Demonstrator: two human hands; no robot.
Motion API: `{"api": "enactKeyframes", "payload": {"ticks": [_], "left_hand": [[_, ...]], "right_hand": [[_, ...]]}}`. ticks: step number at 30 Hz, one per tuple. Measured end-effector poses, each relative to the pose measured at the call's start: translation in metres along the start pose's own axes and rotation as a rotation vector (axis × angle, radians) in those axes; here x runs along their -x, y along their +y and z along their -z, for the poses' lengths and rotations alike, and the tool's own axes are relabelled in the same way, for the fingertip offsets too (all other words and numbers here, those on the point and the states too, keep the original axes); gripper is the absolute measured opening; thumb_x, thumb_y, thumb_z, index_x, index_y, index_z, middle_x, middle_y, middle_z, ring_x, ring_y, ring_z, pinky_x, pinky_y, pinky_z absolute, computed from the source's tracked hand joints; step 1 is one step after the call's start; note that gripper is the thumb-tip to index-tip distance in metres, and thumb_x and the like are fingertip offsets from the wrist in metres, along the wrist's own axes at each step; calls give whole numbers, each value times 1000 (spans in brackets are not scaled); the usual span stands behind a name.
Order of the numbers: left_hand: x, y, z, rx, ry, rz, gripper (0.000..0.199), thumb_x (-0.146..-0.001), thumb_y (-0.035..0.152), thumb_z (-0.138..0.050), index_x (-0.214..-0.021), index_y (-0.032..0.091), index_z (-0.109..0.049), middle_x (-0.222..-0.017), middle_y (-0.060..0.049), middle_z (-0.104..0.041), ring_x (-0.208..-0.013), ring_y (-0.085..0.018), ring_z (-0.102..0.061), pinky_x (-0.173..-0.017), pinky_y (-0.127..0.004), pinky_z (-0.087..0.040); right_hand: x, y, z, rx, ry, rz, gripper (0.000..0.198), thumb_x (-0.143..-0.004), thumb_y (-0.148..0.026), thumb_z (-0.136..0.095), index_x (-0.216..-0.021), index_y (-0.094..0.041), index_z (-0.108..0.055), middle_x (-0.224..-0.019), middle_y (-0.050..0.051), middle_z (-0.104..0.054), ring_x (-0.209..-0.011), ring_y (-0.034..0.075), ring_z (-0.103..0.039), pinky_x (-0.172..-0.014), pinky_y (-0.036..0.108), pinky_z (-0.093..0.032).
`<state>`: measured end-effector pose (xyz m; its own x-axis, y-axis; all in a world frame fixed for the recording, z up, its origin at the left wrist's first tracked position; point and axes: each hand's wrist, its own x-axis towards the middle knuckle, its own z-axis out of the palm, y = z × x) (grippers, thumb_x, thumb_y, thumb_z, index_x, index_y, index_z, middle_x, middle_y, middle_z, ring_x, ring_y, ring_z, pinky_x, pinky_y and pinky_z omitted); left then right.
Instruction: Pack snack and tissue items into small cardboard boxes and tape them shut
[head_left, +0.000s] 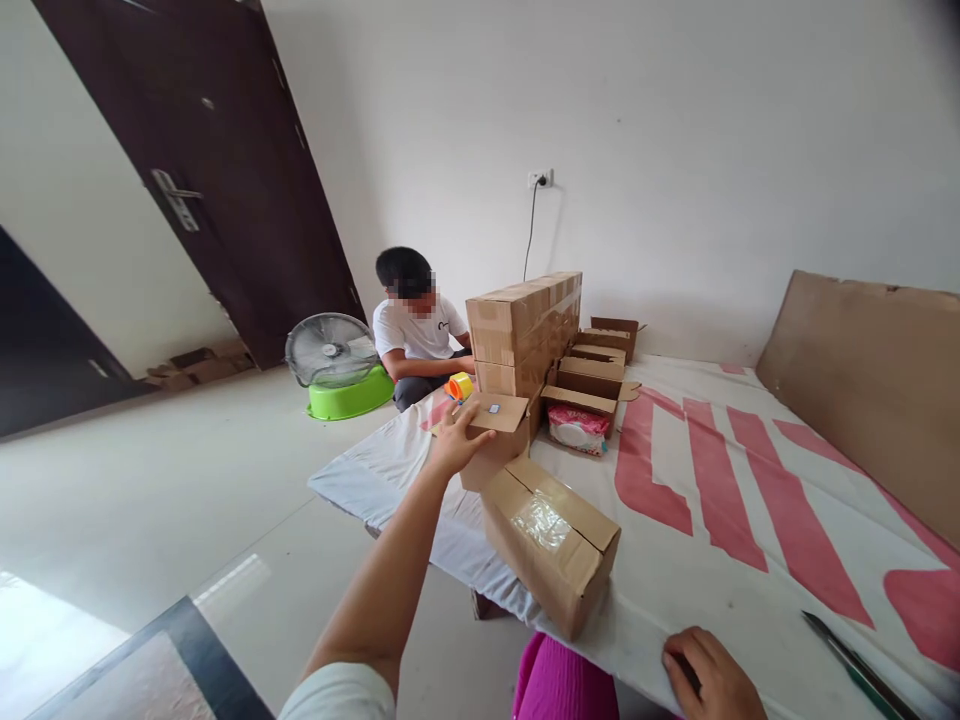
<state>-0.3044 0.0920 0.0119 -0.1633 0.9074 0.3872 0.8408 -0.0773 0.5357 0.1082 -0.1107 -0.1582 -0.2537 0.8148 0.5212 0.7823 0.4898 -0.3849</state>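
Note:
My left hand reaches forward with its fingers spread on a small cardboard box, which has a little label on its top. Just nearer to me, a second cardboard box stands at the table edge, shiny clear tape across its closed flaps. My right hand rests loosely curled on the cloth near the front edge, with nothing visible in it. To its right lies a knife or box cutter with a dark blade and green handle.
Stacked taped cartons stand beyond my left hand. Beside them are open boxes, the nearest with a pink-and-white packet. Another person sits near a yellow-orange tape dispenser. A large cardboard sheet leans at right.

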Motion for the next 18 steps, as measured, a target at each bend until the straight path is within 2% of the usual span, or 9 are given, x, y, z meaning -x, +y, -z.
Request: {"api": "enactKeyframes", "payload": {"ticks": [3, 5, 6, 7, 9, 12, 15, 18], "left_hand": [[35, 0, -20, 168, 212, 129, 82, -79, 50, -65, -147, 24, -26, -157, -12, -13, -146, -31, -17, -116, -45, -26], [66, 0, -40, 350, 346, 274, 70, -85, 52, -55, -143, 22, -30, -152, -14, -26, -141, -30, -30, -114, -44, -31], [83, 2, -50, 397, 342, 309, 61, -89, 53, -45, -139, 20, -36, -144, -15, -37, -135, -30, -39, -111, -44, -36], [100, 5, -61, 435, 312, 320, 53, -93, 54, -35, -131, 19, -44, -134, -14, -48, -126, -28, -48, -106, -43, -41], [133, 15, -79, 485, 234, 305, 53, -96, 54, -19, -116, 21, -54, -114, -10, -61, -112, -25, -58, -96, -38, -48], [176, 43, -95, 581, 104, 253, 51, -94, 60, -23, -99, 24, -58, -96, -5, -65, -98, -23, -62, -86, -34, -52], [211, 76, -101, 740, -111, 126, 44, -90, 63, -37, -100, 25, -57, -98, -5, -64, -98, -23, -61, -87, -34, -51], [236, 101, -108, 865, -271, 2, 43, -91, 58, -44, -115, 24, -53, -116, -10, -60, -108, -24, -58, -93, -37, -49]], "right_hand": [[2, -2, 1, -15, -1, -37, 18, -92, -32, -50, -81, -24, -61, -76, 2, -64, -70, 17, -64, -66, 28, -53], [4, -3, 2, -41, -8, -79, 19, -93, -32, -50, -81, -24, -62, -78, 3, -64, -73, 18, -64, -68, 30, -53], [5, -4, 2, -65, -12, -101, 19, -93, -33, -50, -82, -24, -62, -80, 4, -65, -74, 18, -64, -69, 31, -53], [6, -6, 3, -99, -10, -123, 18, -93, -34, -50, -85, -23, -62, -82, 5, -66, -77, 19, -65, -71, 31, -54], [7, -12, 6, -188, 18, -160, 22, -93, -38, -51, -102, -22, -62, -95, 8, -68, -87, 21, -66, -77, 32, -55], [9, -22, 9, -305, 82, -203, 53, -93, -46, -48, -138, -18, -42, -128, 15, -59, -112, 24, -61, -90, 34, -53], [13, -23, 12, -306, 206, -313, 68, -94, -54, -40, -147, -15, -26, -139, 19, -49, -122, 26, -53, -97, 38, -48], [26, -5, 24, -209, 346, -446, 66, -95, -56, -34, -144, -12, -30, -136, 20, -50, -123, 29, -51, -99, 43, -45]]}}
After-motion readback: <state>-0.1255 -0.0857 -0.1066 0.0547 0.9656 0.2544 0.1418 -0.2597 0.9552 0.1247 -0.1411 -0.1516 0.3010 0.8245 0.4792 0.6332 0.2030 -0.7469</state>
